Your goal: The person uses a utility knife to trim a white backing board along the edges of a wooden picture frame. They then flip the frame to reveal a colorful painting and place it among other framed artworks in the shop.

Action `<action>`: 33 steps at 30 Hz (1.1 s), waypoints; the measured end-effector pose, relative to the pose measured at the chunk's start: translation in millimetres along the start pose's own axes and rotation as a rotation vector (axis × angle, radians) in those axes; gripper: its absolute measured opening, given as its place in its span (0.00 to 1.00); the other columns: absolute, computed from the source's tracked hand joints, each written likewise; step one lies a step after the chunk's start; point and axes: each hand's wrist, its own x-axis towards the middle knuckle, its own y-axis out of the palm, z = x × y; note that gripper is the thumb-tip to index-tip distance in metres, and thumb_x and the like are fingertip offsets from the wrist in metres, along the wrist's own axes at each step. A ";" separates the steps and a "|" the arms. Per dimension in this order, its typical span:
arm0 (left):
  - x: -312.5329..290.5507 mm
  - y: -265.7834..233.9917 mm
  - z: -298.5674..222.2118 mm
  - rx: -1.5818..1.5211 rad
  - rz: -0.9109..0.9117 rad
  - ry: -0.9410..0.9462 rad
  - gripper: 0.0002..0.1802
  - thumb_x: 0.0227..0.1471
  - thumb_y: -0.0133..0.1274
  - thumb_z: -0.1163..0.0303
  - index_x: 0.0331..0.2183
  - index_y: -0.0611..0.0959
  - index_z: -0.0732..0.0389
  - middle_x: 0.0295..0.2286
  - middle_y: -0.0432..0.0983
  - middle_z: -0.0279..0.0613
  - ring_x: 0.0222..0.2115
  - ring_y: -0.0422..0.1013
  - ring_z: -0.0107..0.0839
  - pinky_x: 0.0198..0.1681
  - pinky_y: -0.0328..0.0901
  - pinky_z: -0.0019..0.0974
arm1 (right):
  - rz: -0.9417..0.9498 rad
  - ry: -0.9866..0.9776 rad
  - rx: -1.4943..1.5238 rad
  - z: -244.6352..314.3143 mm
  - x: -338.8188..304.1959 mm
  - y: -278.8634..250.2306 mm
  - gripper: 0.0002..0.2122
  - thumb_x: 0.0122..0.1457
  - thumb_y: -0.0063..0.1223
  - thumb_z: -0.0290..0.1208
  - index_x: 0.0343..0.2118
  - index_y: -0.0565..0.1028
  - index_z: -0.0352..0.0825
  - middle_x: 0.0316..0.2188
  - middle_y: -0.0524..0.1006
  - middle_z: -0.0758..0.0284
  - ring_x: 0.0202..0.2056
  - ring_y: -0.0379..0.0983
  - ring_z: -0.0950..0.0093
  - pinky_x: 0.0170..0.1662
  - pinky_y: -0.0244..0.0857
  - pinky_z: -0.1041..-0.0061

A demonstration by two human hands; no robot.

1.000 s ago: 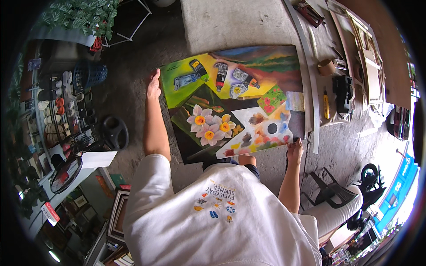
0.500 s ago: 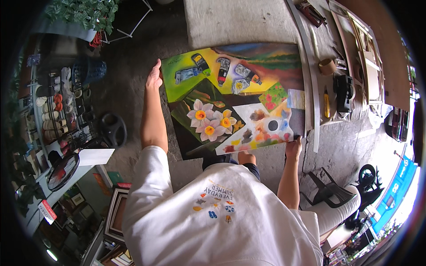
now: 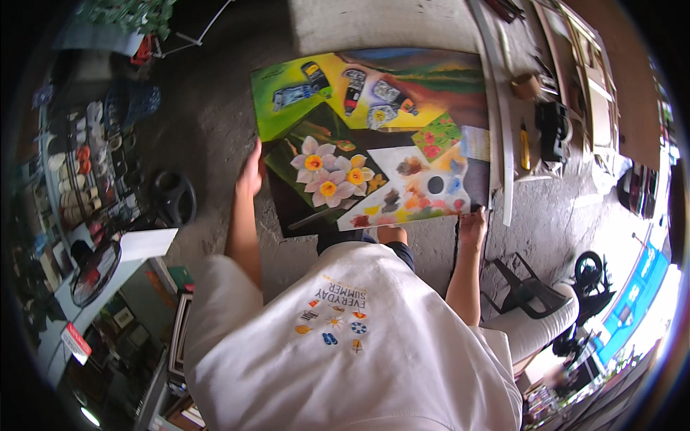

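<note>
A rectangular painting (image 3: 424,140) spans the space before me, face up, its far part over the worktable's near end. It shows paint tubes, white flowers with orange centres and a smeared palette. At its left edge, my left hand (image 3: 251,172) is against the side, with some fingers hidden along the edge. My right hand (image 3: 472,225) grips the near right corner between thumb and fingers.
Right of the painting, the worktable carries a long metal strip (image 3: 509,165), a yellow cutter knife (image 3: 525,149), a brown tape roll (image 3: 525,86) and a black tape dispenser (image 3: 553,133). A black armchair (image 3: 530,287) stands at right. A fan (image 3: 96,274) is at left.
My left hand has slid nearer to me along the painting's left edge. The painting sits slightly higher and further left in the view, as does much of the surroundings.
</note>
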 end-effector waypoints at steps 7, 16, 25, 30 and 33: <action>-111.0 -129.1 178.9 1.216 0.094 0.461 0.24 0.68 0.40 0.57 0.57 0.71 0.63 0.54 0.72 0.45 0.54 0.68 0.40 0.61 0.57 0.40 | -0.205 0.017 0.050 -17.7 15.7 15.3 0.13 0.69 0.44 0.43 0.45 0.73 0.40 0.44 0.76 0.68 0.48 0.71 0.65 0.54 0.59 0.61; -102.1 -69.8 167.9 -0.499 0.194 -0.068 0.31 0.68 0.35 0.50 0.60 0.67 0.63 0.57 0.68 0.42 0.57 0.64 0.38 0.64 0.55 0.42 | -0.329 -0.097 -0.368 6.0 35.6 -8.8 0.20 0.60 0.61 0.44 0.50 0.71 0.39 0.38 0.77 0.73 0.36 0.74 0.77 0.41 0.67 0.69; -19.1 -69.6 96.3 -0.018 0.164 -0.233 0.27 0.61 0.54 0.60 0.55 0.73 0.68 0.51 0.73 0.47 0.50 0.72 0.43 0.55 0.67 0.44 | -0.054 0.138 -0.114 61.9 14.0 14.6 0.34 0.59 0.62 0.30 0.64 0.55 0.39 0.48 0.78 0.67 0.45 0.77 0.69 0.50 0.69 0.60; 5.2 -69.5 89.6 0.445 0.051 -0.070 0.34 0.58 0.54 0.49 0.56 0.73 0.66 0.51 0.74 0.47 0.50 0.71 0.44 0.56 0.65 0.46 | 0.005 0.061 -0.285 73.3 -9.1 29.4 0.28 0.58 0.63 0.31 0.60 0.65 0.31 0.50 0.76 0.61 0.39 0.77 0.69 0.44 0.74 0.61; 41.7 -7.4 102.3 0.616 0.165 -0.015 0.35 0.57 0.55 0.48 0.56 0.74 0.66 0.51 0.74 0.46 0.50 0.71 0.44 0.56 0.66 0.46 | 0.146 -0.084 -0.039 66.1 -10.8 27.2 0.35 0.57 0.65 0.31 0.64 0.59 0.29 0.48 0.77 0.63 0.40 0.77 0.75 0.46 0.72 0.65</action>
